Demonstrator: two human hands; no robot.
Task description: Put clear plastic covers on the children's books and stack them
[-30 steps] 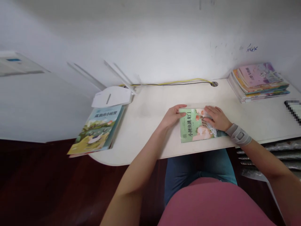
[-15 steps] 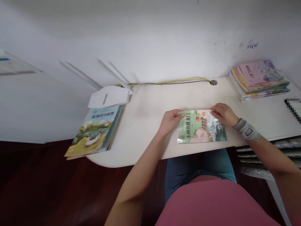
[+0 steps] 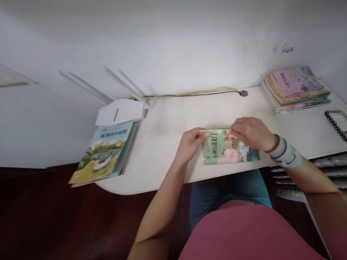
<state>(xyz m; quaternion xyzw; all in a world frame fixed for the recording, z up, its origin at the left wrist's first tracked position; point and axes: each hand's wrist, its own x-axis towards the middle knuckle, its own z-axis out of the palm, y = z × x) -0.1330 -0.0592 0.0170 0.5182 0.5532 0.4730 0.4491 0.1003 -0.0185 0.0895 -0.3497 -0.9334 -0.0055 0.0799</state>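
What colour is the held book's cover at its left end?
Light green, with dark lettering, on the held book; best in the head view.

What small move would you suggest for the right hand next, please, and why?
I would perhaps lift the far edge of the green book slightly with the right hand: it sits at that edge, while the left hand pinches the far left corner, thumb on top.

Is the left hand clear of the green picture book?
No, the left hand grips the green picture book by its upper-left corner.
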